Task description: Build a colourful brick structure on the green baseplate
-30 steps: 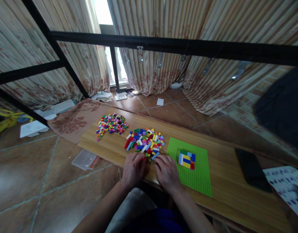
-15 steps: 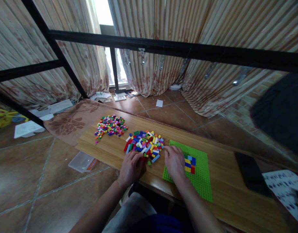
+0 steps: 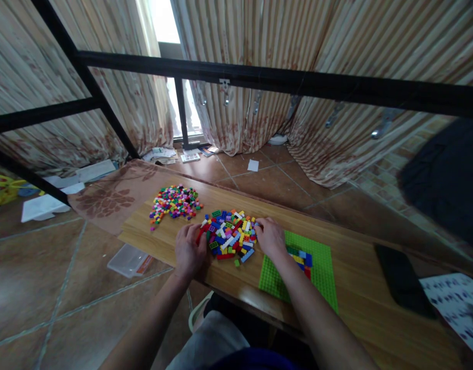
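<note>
A pile of larger coloured bricks [image 3: 230,236] lies on the wooden board [image 3: 352,277]. My left hand [image 3: 189,250] rests at the pile's left edge with fingers bent onto the bricks. At the pile's right edge sits my right hand [image 3: 270,237], its fingers curled among the bricks. Whether either hand holds a brick is hidden. Just right of my right hand lies a green baseplate [image 3: 319,270] carrying a small block of blue, yellow and red bricks [image 3: 302,259], partly hidden by my wrist. A second pile of tiny coloured pieces [image 3: 173,200] lies further left.
A black phone [image 3: 401,280] and a printed paper [image 3: 454,306] lie on the board at the right. A patterned cloth [image 3: 109,192] covers the board's left end. A clear plastic box [image 3: 130,259] and papers lie on the tiled floor. A black metal frame [image 3: 259,79] crosses overhead.
Both hands moved away from the board's near edge and apart: the left to the brick pile's left side, the right across the baseplate's corner to the pile's right side.
</note>
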`<state>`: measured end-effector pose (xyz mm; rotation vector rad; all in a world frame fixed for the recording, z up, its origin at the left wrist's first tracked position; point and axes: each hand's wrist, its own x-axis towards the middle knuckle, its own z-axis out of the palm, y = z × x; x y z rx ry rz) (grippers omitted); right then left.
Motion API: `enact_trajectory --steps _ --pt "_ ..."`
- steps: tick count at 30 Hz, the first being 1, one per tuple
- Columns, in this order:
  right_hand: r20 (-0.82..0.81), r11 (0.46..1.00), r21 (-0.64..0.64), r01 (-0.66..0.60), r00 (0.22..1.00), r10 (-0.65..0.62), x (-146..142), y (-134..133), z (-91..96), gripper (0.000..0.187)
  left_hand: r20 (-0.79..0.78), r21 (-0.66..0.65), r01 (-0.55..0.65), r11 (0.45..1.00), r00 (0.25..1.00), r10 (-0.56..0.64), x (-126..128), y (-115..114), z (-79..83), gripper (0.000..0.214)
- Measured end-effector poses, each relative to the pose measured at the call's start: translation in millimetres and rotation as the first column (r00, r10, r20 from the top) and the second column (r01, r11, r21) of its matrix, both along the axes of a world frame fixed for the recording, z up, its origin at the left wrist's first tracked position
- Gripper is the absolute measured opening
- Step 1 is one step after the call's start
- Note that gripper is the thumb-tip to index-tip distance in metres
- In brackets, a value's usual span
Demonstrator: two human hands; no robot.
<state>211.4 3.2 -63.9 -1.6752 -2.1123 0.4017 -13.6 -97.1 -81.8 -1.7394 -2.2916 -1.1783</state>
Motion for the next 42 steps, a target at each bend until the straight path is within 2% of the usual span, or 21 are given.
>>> enact_trajectory --steps 4,6,8,11,13,16,19,21,23,25,27,29,34,42 --pt "-0.074 0.999 -0.002 0.034 0.997 -0.034 -1 4 -0.9 0.021 0.084 -0.030 -0.022 0.999 0.996 0.025 -5 3 -4.5 0.027" --pt "-0.114 0.998 0.008 0.058 0.992 -0.057 6 1 3.7 0.023 0.101 -0.033 -0.024 0.999 0.995 0.027 -5 3 -5.1 0.027" --pt "-0.226 0.997 0.022 0.069 0.972 -0.062 20 -3 11.0 0.026 0.110 -0.030 -0.028 0.999 0.993 0.031 -5 3 -4.5 0.027" --pt "-0.494 0.996 0.013 0.092 0.866 -0.074 55 -12 25.0 0.027 0.120 -0.026 -0.026 0.999 0.992 0.029 -5 4 -2.5 0.028" --pt "-0.605 0.985 -0.048 0.167 0.780 -0.162 85 -18 34.9 0.029 0.122 -0.033 -0.020 0.999 0.992 0.024 -6 5 -1.5 0.028" --pt "-0.671 0.953 -0.125 0.277 0.684 -0.287 125 -31 47.2 0.030 0.120 -0.044 -0.023 0.999 0.992 0.029 -6 6 -1.3 0.028" --pt "-0.710 0.949 -0.160 0.271 0.637 -0.302 140 -50 51.2 0.033 0.115 -0.047 -0.025 0.999 0.993 0.031 -6 6 -2.3 0.028" --pt "-0.705 0.955 -0.188 0.228 0.646 -0.293 130 -63 48.2 0.033 0.116 -0.049 -0.021 0.999 0.993 0.027 -6 6 -3.1 0.028" --pt "-0.670 0.966 -0.218 0.138 0.699 -0.251 108 -74 41.8 0.031 0.117 -0.054 -0.025 0.998 0.993 0.031 -6 6 -3.7 0.028" --pt "-0.600 0.979 -0.204 0.003 0.790 -0.127 78 -83 34.1 0.026 0.112 -0.064 -0.030 0.997 0.993 0.037 -6 6 -4.1 0.027" --pt "-0.454 0.987 -0.143 -0.073 0.891 0.000 50 -88 26.8 0.020 0.103 -0.075 -0.029 0.997 0.994 0.036 -6 6 -4.2 0.025" --pt "-0.349 0.982 -0.147 -0.122 0.935 0.064 28 -89 20.7 0.020 0.100 -0.075 -0.024 0.997 0.994 0.032 -6 6 -4.2 0.024" --pt "-0.284 0.962 -0.210 -0.172 0.953 0.108 12 -84 9.3 0.021 0.119 -0.070 -0.015 0.997 0.993 0.023 -4 6 -4.5 0.023" --pt "-0.155 0.986 -0.055 -0.157 0.977 0.147 1 -59 7.5 0.023 0.125 -0.062 -0.014 0.998 0.992 0.021 -4 8 -6.0 0.023"
